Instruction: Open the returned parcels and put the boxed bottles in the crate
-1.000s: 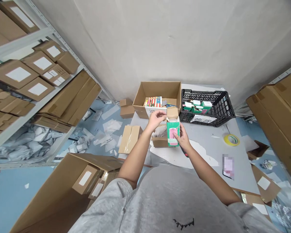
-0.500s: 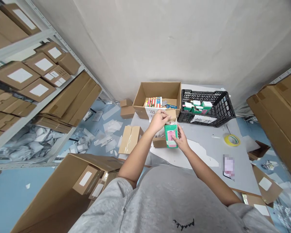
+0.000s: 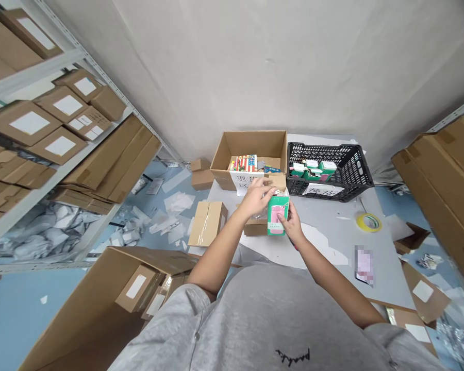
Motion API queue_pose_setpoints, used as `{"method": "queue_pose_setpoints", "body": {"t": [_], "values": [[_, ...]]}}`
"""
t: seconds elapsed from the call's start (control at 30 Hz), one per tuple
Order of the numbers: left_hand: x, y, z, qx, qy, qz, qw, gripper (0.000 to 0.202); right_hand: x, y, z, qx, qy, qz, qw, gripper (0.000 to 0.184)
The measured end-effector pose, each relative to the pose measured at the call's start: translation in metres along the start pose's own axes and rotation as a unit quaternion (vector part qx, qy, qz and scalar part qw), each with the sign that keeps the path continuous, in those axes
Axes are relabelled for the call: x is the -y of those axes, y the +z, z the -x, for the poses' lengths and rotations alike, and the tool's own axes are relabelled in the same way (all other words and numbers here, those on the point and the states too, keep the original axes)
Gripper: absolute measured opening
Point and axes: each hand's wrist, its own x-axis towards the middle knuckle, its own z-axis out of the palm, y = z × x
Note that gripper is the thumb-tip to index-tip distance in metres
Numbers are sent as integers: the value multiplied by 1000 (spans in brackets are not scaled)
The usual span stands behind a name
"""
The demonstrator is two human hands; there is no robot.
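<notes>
Room: a stockroom corner with a plaster wall (image 3: 278,67) ahead and metal shelving (image 3: 73,54) stacked with cardboard parcels (image 3: 30,122), well left of the open cardboard box (image 3: 251,141).
Table: a grey worktop (image 3: 344,242) runs forward to that box, which holds brightly printed packages (image 3: 243,163).
Beside the box: a black plastic crate (image 3: 325,145) of green cartons (image 3: 319,167) stands just right; a roll of yellow tape (image 3: 369,222) lies farther right.
Left hand (image 3: 258,198): fingers loosely spread and curved, now moved right to the top of the carton; whether they pinch anything is hidden.
Right hand (image 3: 288,219): fingers pressed against the carton's face, gripping it upright.
Green-and-pink carton (image 3: 277,214): held between the hands, just in front of the open cardboard box, above a low cardboard box (image 3: 255,228).
</notes>
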Motion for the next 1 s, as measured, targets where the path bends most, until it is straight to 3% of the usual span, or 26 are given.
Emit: {"method": "queue_pose_setpoints", "body": {"t": [0.13, 0.3, 0.47, 0.57, 0.83, 0.9, 1.0], "values": [[16, 8, -7, -58, -58, 72, 994, 26, 1, -2, -3, 1, -4, 5, 1000, 92], [27, 17, -14, -33, -82, 238, 967, 27, 2, -4, -5, 20, 5, -1, 1000, 92], [24, 20, -14, -94, -78, 192, 974, 26, 4, -2, -7, 14, 8, -6, 1000, 90], [20, 16, -13, -106, -43, 155, 981, 24, 6, -1, -8, 15, 15, -13, 1000, 89], [7, 2, -13, -11, 21, 107, 994, 27, 8, 0, -13, 8, 28, -16, 999, 89], [7, 7, -11, -34, 14, 127, 991, 28, 8, 0, -15, 13, 22, -13, 1000, 88], [7, 18, -8, -117, -32, 171, 978, 29, 9, 1, -16, 27, 18, -13, 999, 90]]}}
